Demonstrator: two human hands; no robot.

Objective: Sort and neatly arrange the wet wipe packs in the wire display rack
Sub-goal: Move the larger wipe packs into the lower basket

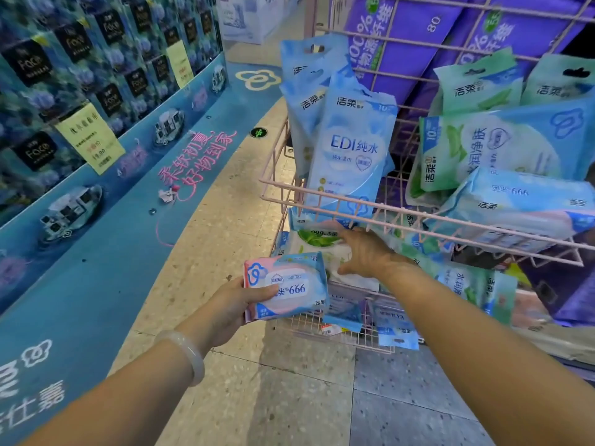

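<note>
A pink wire display rack [380, 214] stands right of centre with wet wipe packs on two levels. My left hand [238, 304] is shut on a pink and blue "999" pack [286, 288], held at the lower basket's left edge. My right hand [363, 249] reaches into the lower basket, fingers spread on a white pack with green leaves [322, 249]. A tall light-blue "EDI" pack [351, 146] stands upright in the upper basket. Green and blue packs [483, 149] lie tilted to its right.
Purple bulk packs [428, 37] fill the rack's top behind the wire. More blue packs [396, 320] lie at the bottom of the lower basket. A blue promotional wall with boxed goods [80, 101] curves along the left. Tiled floor [289, 397] lies below.
</note>
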